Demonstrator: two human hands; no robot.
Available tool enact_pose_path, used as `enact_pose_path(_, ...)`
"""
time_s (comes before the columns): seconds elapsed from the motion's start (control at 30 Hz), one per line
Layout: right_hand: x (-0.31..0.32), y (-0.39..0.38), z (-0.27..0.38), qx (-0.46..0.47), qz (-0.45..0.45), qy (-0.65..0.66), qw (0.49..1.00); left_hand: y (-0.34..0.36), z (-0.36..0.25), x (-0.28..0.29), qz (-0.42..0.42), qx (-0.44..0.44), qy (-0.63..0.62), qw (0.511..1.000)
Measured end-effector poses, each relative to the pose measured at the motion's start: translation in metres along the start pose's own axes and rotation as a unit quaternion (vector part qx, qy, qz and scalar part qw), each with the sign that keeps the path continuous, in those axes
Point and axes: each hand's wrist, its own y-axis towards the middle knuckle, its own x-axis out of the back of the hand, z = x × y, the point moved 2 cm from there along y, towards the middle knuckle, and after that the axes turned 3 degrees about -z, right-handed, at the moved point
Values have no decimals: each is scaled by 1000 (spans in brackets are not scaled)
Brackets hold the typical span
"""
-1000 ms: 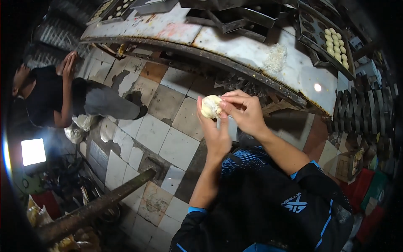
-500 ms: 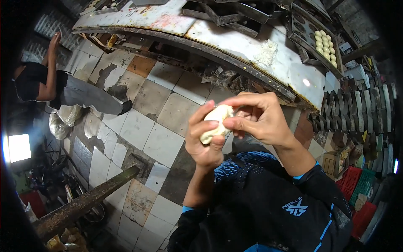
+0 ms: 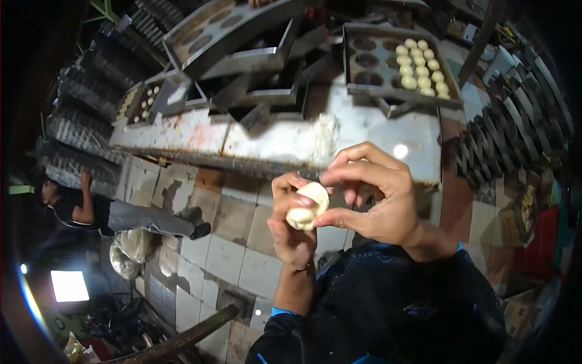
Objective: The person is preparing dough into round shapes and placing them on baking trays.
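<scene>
Cupping: left hand (image 3: 293, 242) is curled round the dough (image 3: 316, 197), fingers across its face, seemingly to steady it.
Right hand (image 3: 388, 194): wide C shape; thumb on the dough's lower right edge, fingertips by its upper edge, apparently so both can work the rim.
Dough: between the hands, in front of the table (image 3: 260, 139), probably for a clear view.
Tray (image 3: 388, 93): table's right end; balls (image 3: 422, 71) grouped right, perhaps for tidy storage.
Powder (image 3: 325, 136): near the table's front edge, likely for easy reach.
</scene>
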Motion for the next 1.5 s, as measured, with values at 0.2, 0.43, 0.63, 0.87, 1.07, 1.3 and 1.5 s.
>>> enact_pose_path(0.2,55,18,-25,138,-41,62,988,53,40,-56,13,-155,154,976)
enact_pose_path(0.43,67,43,-64,244,-73,70,964,106,56,-82,98,-83,145,981)
enact_pose_path(0.63,49,93,-75,110,94,-124,982,129,77,-12,-27,-90,244,965)
enact_pose_path(0.87,-55,161,-71,428,157,-236,858,170,67,45,25,-134,481,866)
enact_pose_path(1.07,-117,319,-70,267,221,-82,934,235,-1,140,123,112,295,941)
enact_pose_path(1.3,-218,478,-202,194,327,-356,854,230,-11,206,-19,174,196,965)
enact_pose_path(1.5,-190,493,-184,286,266,-375,841,233,38,200,123,216,106,963)
